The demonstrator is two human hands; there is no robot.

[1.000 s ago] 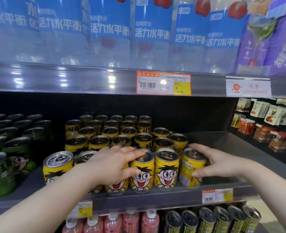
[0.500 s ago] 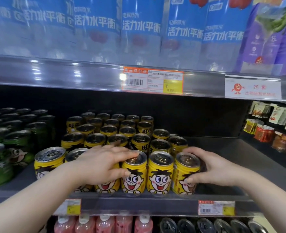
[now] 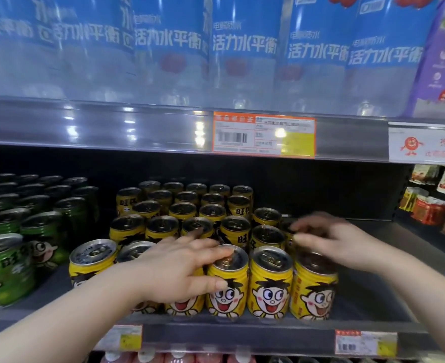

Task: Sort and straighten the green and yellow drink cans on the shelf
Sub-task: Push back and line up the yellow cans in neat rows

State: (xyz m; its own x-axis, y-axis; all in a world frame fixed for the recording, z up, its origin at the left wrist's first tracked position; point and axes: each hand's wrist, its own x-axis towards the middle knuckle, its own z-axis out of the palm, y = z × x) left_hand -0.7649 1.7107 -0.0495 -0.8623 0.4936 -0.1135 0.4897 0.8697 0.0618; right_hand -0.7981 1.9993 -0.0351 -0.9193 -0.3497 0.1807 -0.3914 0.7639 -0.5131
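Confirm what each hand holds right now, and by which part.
Left hand clasps a front-row yellow can at its top: fingers over the lid, thumb on the front wall. Right hand is blurred; cannot tell.

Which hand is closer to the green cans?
Left. The left hand grips the front yellow cans, just right of the green cans. The right hand hovers farther right, over the row's right end.

shelf (image 3: 388, 258): dark grey | middle, back to front edge: yellow cans (image 3: 271, 284) stood upright in packed rows, front row showed cartoon faces | left end: green cans (image 3: 6, 271) stood upright in rows | front edge strip: carried price labels (image 3: 365, 343)
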